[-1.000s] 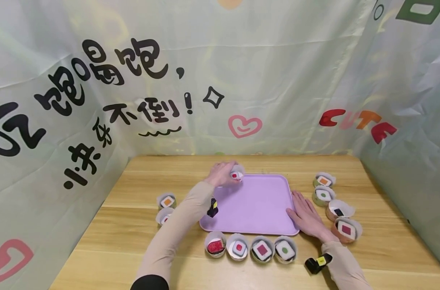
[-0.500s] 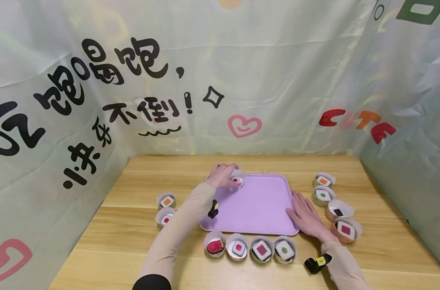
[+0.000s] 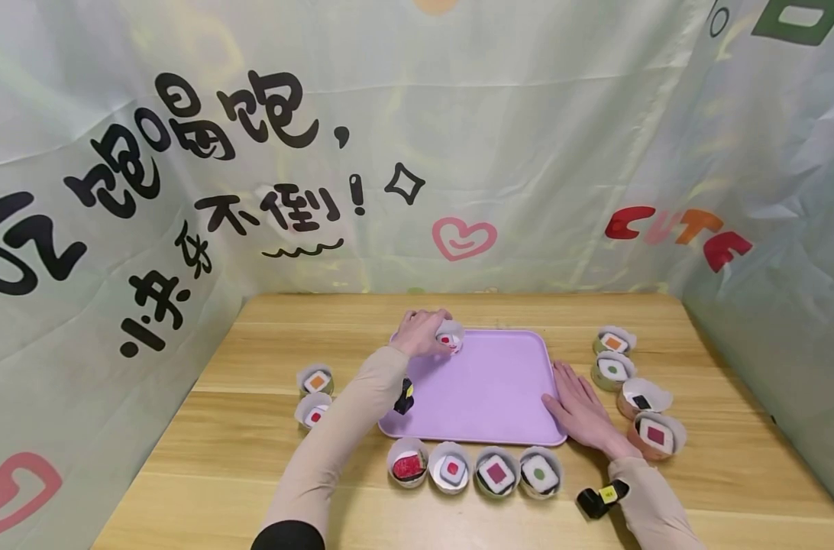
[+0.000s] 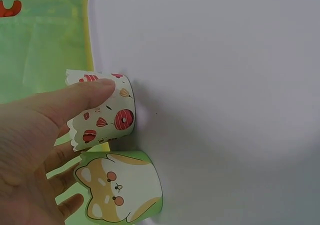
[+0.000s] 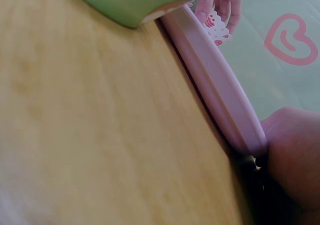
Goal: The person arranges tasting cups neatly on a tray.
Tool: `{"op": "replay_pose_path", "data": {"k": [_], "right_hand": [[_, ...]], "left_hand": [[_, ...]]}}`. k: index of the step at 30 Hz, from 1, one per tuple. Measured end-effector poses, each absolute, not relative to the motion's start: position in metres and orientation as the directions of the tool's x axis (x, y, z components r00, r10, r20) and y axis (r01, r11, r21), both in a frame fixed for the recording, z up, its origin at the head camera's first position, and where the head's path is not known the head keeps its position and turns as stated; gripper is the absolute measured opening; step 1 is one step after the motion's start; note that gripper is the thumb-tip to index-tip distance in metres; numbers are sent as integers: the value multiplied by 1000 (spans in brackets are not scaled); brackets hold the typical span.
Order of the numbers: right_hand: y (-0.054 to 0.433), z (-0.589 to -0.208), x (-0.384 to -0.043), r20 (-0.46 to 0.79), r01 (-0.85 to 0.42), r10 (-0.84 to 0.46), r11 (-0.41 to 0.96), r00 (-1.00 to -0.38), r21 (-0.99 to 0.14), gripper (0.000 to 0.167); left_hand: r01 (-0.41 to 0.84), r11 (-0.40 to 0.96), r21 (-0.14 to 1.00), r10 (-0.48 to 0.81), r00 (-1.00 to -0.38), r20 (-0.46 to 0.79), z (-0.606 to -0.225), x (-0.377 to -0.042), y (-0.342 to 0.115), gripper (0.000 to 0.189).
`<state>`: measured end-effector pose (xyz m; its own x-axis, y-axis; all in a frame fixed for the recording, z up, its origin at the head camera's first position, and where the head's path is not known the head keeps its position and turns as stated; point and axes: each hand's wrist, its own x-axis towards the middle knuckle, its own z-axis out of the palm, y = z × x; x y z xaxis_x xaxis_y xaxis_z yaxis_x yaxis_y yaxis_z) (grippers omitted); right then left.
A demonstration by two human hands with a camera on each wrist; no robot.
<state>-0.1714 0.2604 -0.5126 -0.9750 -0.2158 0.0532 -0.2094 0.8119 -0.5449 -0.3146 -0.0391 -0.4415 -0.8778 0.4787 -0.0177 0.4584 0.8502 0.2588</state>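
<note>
At the far left corner of the purple tray (image 3: pixel 489 389), my left hand (image 3: pixel 417 334) pinches a white paper baking cup (image 3: pixel 451 336) with a red print. Something white and red shows inside it. In the left wrist view, the thumb lies along the side of that cup (image 4: pixel 107 117), whose base is right at the tray surface. Close beside it stands a green cup with a dog drawing (image 4: pixel 122 187), hidden behind my hand in the head view. My right hand (image 3: pixel 585 409) rests with straight fingers along the tray's right rim, thumb over the edge.
Several cups with sushi-like pieces line the tray's near side, including one with a red piece (image 3: pixel 408 466). Two more, one with an orange-centred piece (image 3: pixel 317 382), stand left; several, such as a pink-centred one (image 3: pixel 656 435), stand right. A printed cloth (image 3: pixel 527 153) backs the table.
My left hand has lowered the red-printed cup slightly onto the tray's far left corner, and the left forearm has shifted a little right. The right hand stays in place.
</note>
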Motion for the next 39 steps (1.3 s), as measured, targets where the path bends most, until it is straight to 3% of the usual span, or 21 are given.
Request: {"op": "replay_pose_path", "data": {"k": [29, 39], "right_hand": [[262, -515, -173, 68, -222, -221, 810, -973, -543, 70], [264, -517, -174, 57, -218, -224, 807, -973, -548, 71]], "left_hand": [[428, 845, 321, 468, -882, -55, -435, -315, -41, 67], [391, 793, 467, 453, -891, -24, -428, -313, -50, 56]]}}
